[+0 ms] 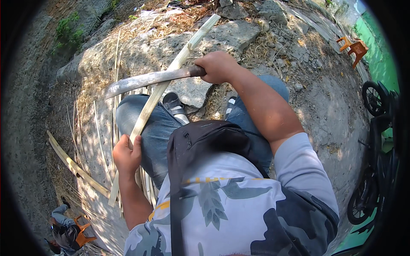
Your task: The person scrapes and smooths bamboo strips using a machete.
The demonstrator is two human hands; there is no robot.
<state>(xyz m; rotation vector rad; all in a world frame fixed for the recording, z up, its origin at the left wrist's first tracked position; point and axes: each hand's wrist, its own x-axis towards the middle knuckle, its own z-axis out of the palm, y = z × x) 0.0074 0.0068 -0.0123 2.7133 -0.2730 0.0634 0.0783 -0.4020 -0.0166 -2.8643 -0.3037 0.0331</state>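
Ahead and to the left of the black bag (pixel 209 138), a long pale strip of wood (pixel 159 96) slants across the person's left knee, its far end well beyond the bag and its near end off to the bag's left. Left of the bag, the left hand (pixel 127 153) is closed around the strip's near part, thumb laid along it. Beyond the bag, the right hand (pixel 217 67) is wrapped tightly around the handle of a big knife (pixel 143 82), whose blade lies crosswise over the strip; whether the edge bites in cannot be told.

The work looks well underway: many thin strips (pixel 149 187) lie on the ground left of the bag, and I take those as already split. The held strip seems partway through, since it is bare and pale but much wider than those. Farther left of the bag, a broader curved piece (pixel 87 180) lies loose, perhaps left to be cut down.
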